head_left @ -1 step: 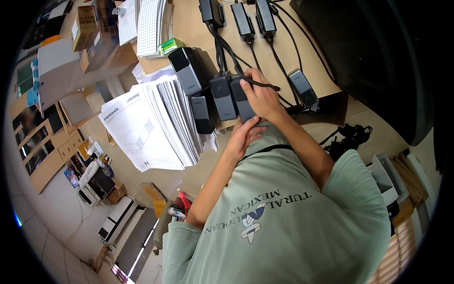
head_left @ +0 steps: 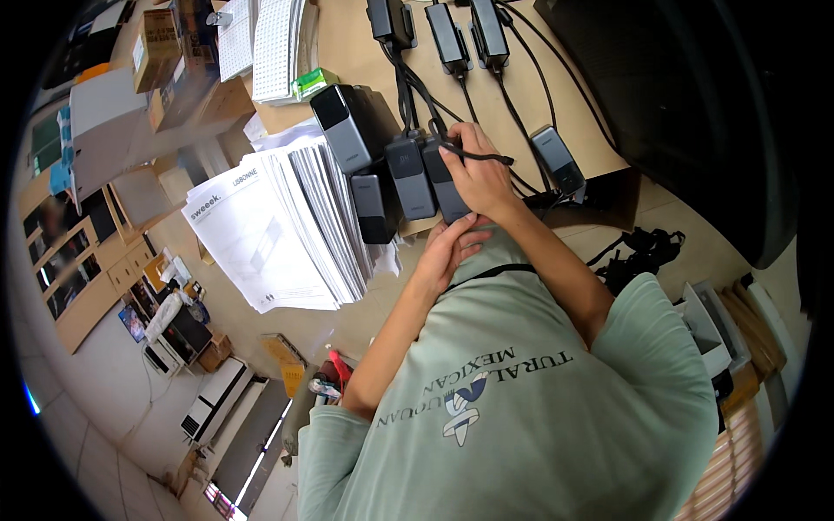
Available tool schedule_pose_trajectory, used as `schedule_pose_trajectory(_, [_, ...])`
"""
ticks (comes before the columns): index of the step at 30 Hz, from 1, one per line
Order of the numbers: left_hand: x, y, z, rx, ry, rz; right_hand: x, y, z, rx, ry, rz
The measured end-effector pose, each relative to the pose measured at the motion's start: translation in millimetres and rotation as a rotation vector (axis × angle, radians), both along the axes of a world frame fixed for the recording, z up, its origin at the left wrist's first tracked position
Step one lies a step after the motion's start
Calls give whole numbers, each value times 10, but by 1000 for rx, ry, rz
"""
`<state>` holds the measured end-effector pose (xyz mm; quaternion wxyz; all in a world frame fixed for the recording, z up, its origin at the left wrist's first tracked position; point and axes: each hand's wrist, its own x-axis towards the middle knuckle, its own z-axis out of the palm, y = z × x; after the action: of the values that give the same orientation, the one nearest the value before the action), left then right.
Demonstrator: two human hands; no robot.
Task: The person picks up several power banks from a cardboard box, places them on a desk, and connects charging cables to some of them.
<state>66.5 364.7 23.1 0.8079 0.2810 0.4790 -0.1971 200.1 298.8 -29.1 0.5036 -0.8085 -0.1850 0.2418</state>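
Note:
A dark grey power bank (head_left: pixel 444 178) stands at the desk's near edge, gripped by both my hands. My right hand (head_left: pixel 483 180) curls round its right side with the thumb along its face. My left hand (head_left: pixel 449 249) is closed at its lower end, fingertips touching it. A black cable (head_left: pixel 486 158) crosses over my right hand's fingers, its free end pointing right. Close on the left stands a second power bank (head_left: pixel 411 180) with a small lit display. Beyond that are a dark power bank (head_left: pixel 375 210) and a larger grey-and-black one (head_left: pixel 347 139).
Several black power adapters (head_left: pixel 448 41) with cables lie at the desk's far side. Another power bank (head_left: pixel 556 160) sits to the right, before a large black screen (head_left: pixel 660 104). A thick paper stack (head_left: pixel 261 234) overhangs the desk (head_left: pixel 569 128) at left, near a green box (head_left: pixel 314 82).

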Motion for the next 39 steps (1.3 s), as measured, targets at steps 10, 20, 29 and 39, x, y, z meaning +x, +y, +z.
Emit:
schedule_pose_trajectory(10, [-67,-15,223,19,-9,-43,76,195,24,295,-94,-313])
schedule_pose_trajectory(20, [483,824,1021,552,-289,-335,764,854,637,648,82,-256])
schedule_pose_trajectory(29, [1653,1568,1064,1201,-499,-424,1014,1438,-215,814,921,-382])
schedule_pose_trajectory(39, [2224,2173,-7,1832,-416,-1382,950,1710,-270,677,960,-534])
